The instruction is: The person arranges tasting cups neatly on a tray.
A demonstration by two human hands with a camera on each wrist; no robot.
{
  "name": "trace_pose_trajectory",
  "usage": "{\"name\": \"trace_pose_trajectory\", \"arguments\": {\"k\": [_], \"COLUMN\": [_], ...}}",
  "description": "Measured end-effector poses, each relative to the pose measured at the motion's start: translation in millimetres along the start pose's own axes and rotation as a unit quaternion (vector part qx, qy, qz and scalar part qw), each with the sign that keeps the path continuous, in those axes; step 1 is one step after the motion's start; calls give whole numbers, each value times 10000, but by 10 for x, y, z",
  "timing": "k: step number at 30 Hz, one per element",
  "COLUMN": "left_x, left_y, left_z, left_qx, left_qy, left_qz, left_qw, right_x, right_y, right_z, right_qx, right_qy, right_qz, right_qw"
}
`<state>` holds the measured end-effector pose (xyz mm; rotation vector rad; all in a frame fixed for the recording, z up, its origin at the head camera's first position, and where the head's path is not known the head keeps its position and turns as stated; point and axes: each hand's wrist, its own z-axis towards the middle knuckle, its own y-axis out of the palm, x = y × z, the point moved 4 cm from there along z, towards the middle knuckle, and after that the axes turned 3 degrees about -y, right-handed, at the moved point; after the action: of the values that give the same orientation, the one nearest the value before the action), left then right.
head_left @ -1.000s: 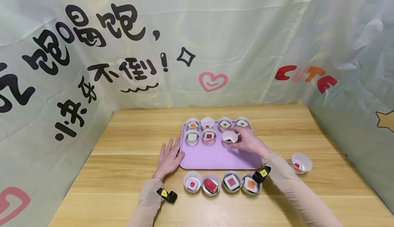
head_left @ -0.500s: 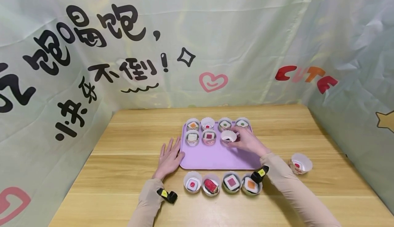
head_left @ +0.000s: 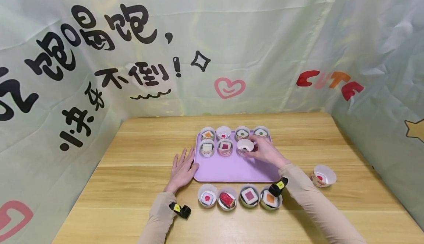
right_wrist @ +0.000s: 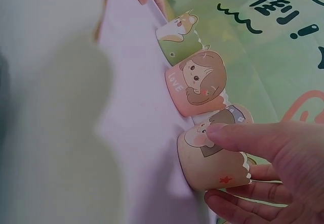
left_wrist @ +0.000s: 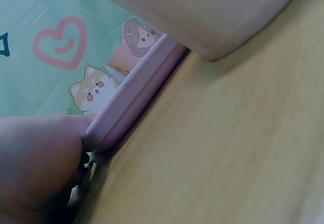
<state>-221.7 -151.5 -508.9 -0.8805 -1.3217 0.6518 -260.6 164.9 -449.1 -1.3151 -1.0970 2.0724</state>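
My right hand (head_left: 267,152) holds a paper baking cup (head_left: 244,144) between thumb and fingers, over the middle row of a lilac tray (head_left: 222,172). In the right wrist view this cup (right_wrist: 210,169) has a cartoon figure on its brown wall, with the thumb on its front and fingers behind. Something dark shows inside it, mostly hidden by the rim. Left of it sit a pink cup (head_left: 225,148) and another cup (head_left: 207,148), each with a toy sushi piece. My left hand (head_left: 181,171) lies with spread fingers at the tray's left edge, its thumb touching the rim.
Several filled cups (head_left: 242,133) line the tray's back edge. In front of the tray stands a row of cups with sushi pieces, among them one with a red-topped piece (head_left: 227,200). A lone cup (head_left: 324,176) stands on the wooden table at right. Printed cloth hangs behind.
My right hand has slid slightly left with the cup, bringing it nearer the pink cup. The left hand and the other cups stay where they were.
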Motion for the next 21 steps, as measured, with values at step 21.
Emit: {"name": "trace_pose_trajectory", "arguments": {"k": [21], "left_x": [1], "left_y": [0], "left_z": [-2], "left_qx": [27], "left_qy": [38], "left_qz": [-9], "left_qw": [10000], "right_x": [12], "right_y": [12], "right_z": [11], "right_qx": [109], "right_qy": [18], "right_qz": [34], "right_qw": [9999]}}
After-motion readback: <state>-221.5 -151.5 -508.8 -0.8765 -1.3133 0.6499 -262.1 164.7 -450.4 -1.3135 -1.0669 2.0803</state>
